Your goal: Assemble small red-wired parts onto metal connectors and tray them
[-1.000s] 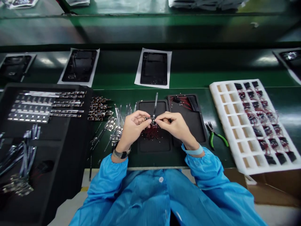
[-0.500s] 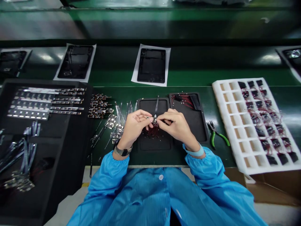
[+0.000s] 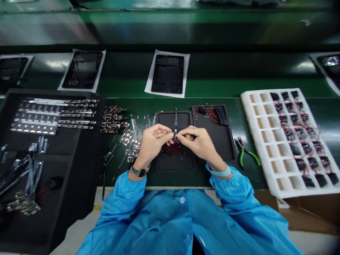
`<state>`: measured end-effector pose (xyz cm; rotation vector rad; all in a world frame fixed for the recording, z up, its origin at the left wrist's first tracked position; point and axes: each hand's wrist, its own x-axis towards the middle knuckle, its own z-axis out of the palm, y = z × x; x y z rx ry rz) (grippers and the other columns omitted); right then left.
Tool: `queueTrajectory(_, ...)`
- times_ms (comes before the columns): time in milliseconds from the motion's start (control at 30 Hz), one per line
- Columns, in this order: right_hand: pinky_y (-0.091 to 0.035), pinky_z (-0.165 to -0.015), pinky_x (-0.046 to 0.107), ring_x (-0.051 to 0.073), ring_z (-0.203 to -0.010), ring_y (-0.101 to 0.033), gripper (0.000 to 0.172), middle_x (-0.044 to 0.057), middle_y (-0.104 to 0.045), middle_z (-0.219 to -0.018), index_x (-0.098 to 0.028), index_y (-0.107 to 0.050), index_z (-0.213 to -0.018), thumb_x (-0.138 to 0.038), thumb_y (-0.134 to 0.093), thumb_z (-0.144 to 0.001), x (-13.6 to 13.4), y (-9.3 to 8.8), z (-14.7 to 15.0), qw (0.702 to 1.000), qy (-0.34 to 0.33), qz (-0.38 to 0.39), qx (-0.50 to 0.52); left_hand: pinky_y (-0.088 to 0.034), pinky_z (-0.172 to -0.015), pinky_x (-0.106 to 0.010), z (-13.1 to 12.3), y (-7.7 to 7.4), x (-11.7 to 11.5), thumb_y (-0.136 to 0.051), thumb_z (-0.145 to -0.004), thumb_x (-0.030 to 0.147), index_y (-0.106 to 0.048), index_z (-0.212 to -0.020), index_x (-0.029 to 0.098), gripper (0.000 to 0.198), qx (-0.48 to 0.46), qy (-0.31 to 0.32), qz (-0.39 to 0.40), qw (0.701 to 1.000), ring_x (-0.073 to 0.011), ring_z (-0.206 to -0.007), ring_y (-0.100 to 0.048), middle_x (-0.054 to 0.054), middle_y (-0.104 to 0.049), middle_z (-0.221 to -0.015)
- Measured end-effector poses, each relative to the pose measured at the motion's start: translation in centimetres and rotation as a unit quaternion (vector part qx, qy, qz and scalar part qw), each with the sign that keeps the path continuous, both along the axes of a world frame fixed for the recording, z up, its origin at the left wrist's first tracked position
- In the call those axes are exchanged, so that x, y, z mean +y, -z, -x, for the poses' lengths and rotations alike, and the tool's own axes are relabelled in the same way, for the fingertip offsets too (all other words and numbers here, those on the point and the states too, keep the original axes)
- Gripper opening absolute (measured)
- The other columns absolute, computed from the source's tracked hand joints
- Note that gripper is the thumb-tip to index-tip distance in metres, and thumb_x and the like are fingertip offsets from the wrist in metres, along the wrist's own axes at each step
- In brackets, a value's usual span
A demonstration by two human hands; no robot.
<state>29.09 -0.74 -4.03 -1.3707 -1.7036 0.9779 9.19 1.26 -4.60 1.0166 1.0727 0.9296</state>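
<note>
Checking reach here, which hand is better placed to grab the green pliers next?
Probably right. The green pliers lie nearer the right hand; the left hand would have to cross over. Both pinch the small part.

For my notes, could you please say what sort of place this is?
Probably an electronics assembly line: device panels on a green conveyor belt, a white foam tray of wired parts, a small circuit board between left hand and right hand.

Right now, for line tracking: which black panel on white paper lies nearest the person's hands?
The middle black panel on white paper, straight beyond the left hand and right hand; the others lie farther aside.
</note>
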Motion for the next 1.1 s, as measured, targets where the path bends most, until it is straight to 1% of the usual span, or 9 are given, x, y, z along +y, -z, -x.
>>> queueTrajectory(167, -0.04, -0.067, 0.031, 0.014, -0.061, -0.043, 0.017, -0.004, -0.047, -0.056, -0.019, -0.079, -0.086, -0.029, -0.069, -0.096, -0.1, 0.5, 0.2, 1.0, -0.002, -0.007, 0.0, -0.055, -0.06, -0.026, 0.0, 0.1, 0.0, -0.085, -0.079, 0.027, -0.069, -0.089, 0.013, 0.024, -0.004, 0.008, 0.003, 1.0, -0.0153, -0.057, -0.07, -0.004, -0.074, -0.065)
queueTrajectory(233, -0.039, -0.067, 0.03, 0.014, -0.061, -0.043, 0.017, -0.003, -0.047, -0.056, -0.019, -0.079, -0.086, -0.029, -0.069, -0.096, -0.2, 0.5, 0.1, 1.0, -0.008, -0.013, -0.011, -0.056, -0.061, -0.026, 0.2, 0.0, 0.0, -0.086, -0.079, 0.027, -0.07, -0.088, 0.013, 0.023, 0.009, 0.012, 0.0, 1.0, -0.0154, -0.058, -0.071, -0.005, -0.075, -0.065)
queueTrajectory(300, -0.038, -0.067, 0.03, 0.014, -0.063, -0.044, 0.018, -0.003, -0.048, -0.058, -0.018, -0.08, -0.087, -0.029, -0.069, -0.096, -0.2, 0.3, 0.0, 1.0, -0.013, 0.0, -0.009, -0.057, -0.063, -0.026, 0.4, -0.3, 0.0, -0.085, -0.079, 0.027, -0.07, -0.088, 0.013, 0.023, 0.021, 0.019, -0.003, 1.0, -0.0157, -0.06, -0.072, -0.005, -0.075, -0.065)
queueTrajectory(400, -0.035, -0.063, 0.029, 0.012, -0.062, -0.041, 0.021, -0.003, -0.049, -0.061, -0.016, -0.08, -0.089, -0.034, -0.072, -0.094, -0.1, -0.1, -0.3, 0.997, -0.029, 0.068, 0.034, -0.058, -0.063, -0.027, 0.8, -0.7, 0.2, -0.086, -0.079, 0.029, -0.071, -0.088, 0.013, 0.024, 0.022, 0.043, 0.0, 0.999, -0.0166, -0.06, -0.072, -0.006, -0.076, -0.066)
queueTrajectory(500, -0.031, -0.06, 0.028, 0.011, -0.06, -0.038, 0.023, -0.005, -0.045, -0.061, -0.015, -0.08, -0.09, -0.038, -0.075, -0.091, 0.1, -0.3, -0.7, 0.984, -0.06, 0.141, 0.089, -0.058, -0.063, -0.028, 1.2, -0.9, 0.5, -0.088, -0.077, 0.031, -0.072, -0.087, 0.013, 0.026, 0.01, 0.082, 0.008, 0.997, -0.0171, -0.058, -0.072, -0.006, -0.076, -0.065)
queueTrajectory(633, -0.032, -0.06, 0.028, 0.01, -0.06, -0.04, 0.025, -0.005, -0.048, -0.061, -0.015, -0.08, -0.087, -0.04, -0.08, -0.088, 0.3, -0.3, -1.1, 0.968, -0.103, 0.187, 0.13, -0.058, -0.065, -0.028, 1.6, -1.0, 0.6, -0.091, -0.075, 0.033, -0.072, -0.087, 0.013, 0.03, -0.003, 0.128, 0.02, 0.992, -0.0178, -0.06, -0.073, -0.007, -0.076, -0.065)
queueTrajectory(800, -0.033, -0.06, 0.028, 0.01, -0.06, -0.043, 0.026, -0.004, -0.052, -0.061, -0.015, -0.079, -0.085, -0.04, -0.081, -0.087, 0.2, -0.2, -1.2, 0.962, -0.121, 0.2, 0.143, -0.056, -0.063, -0.025, 1.8, -1.1, 0.6, -0.093, -0.074, 0.032, -0.073, -0.086, 0.012, 0.031, -0.009, 0.153, 0.033, 0.988, -0.0169, -0.059, -0.073, -0.007, -0.076, -0.064)
queueTrajectory(933, -0.033, -0.059, 0.028, 0.01, -0.06, -0.043, 0.026, -0.003, -0.053, -0.061, -0.015, -0.079, -0.084, -0.041, -0.082, -0.086, 0.2, -0.2, -1.2, 0.963, -0.117, 0.197, 0.143, -0.056, -0.063, -0.024, 1.8, -1.1, 0.5, -0.093, -0.074, 0.031, -0.073, -0.086, 0.012, 0.03, -0.01, 0.151, 0.033, 0.988, -0.016, -0.059, -0.073, -0.007, -0.076, -0.065)
queueTrajectory(1100, -0.034, -0.059, 0.028, 0.01, -0.06, -0.043, 0.027, -0.003, -0.056, -0.062, -0.014, -0.079, -0.084, -0.041, -0.082, -0.086, 0.1, -0.3, -1.2, 0.963, -0.115, 0.198, 0.141, -0.056, -0.063, -0.026, 1.8, -1.1, 0.4, -0.093, -0.074, 0.033, -0.072, -0.085, 0.012, 0.031, 0.004, 0.148, 0.033, 0.988, -0.0172, -0.059, -0.073, -0.007, -0.076, -0.065)
